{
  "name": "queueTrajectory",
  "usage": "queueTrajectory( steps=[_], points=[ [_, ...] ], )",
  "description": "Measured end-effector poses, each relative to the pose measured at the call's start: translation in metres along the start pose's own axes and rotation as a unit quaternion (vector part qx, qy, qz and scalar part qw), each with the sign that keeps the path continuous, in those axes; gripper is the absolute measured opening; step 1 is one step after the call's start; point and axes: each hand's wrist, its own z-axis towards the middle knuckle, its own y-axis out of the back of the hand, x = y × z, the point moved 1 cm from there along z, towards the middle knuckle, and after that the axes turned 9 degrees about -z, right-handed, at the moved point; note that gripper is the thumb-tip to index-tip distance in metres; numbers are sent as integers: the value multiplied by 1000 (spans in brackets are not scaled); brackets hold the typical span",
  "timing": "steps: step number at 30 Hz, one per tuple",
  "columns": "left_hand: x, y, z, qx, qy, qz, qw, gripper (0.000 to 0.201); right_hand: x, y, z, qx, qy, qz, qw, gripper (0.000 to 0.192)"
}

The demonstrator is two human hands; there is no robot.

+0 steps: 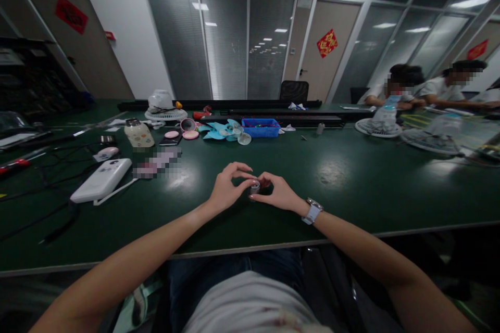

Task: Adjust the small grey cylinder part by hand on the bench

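Note:
My left hand (227,185) and my right hand (278,192) meet over the dark green table (351,187), fingertips pinched together on a small silvery cylindrical part (255,187). Both hands hold it just above or on the table surface; I cannot tell which. A white watch (313,212) sits on my right wrist. The part is mostly hidden by my fingers.
A white power bank (102,180) with cable lies at left. Farther back are a cream jar (138,134), pink round pieces (190,135), light blue fan blades (221,130), a blue tray (261,127) and fan grilles (377,127). Other people sit at the far right.

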Motion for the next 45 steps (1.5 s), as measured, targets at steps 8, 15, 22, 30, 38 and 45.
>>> queueTrajectory(
  steps=[8, 15, 22, 30, 38, 45],
  points=[
    [-3, 3, 2, 30, -34, 32, 998, 14, -1, 0, 0, 1, -3, -2, 1000, 35],
    [-4, 4, 1, 52, -52, 44, 996, 11, 5, 1, 0, -11, 11, 5, 1000, 40],
    [-4, 6, 2, 72, -45, 26, 996, 24, 6, 4, 0, -58, 34, 33, 997, 43],
    [3, 11, 1, 102, 4, 18, 995, 64, 4, 6, 0, -109, 41, 49, 992, 37],
    [7, 4, -4, 159, 44, -4, 986, 63, 18, 6, -2, -70, 61, 43, 995, 32],
    [4, 4, -3, 168, 57, -16, 984, 59, 15, 6, -2, -61, 63, 30, 996, 25]
  ],
)
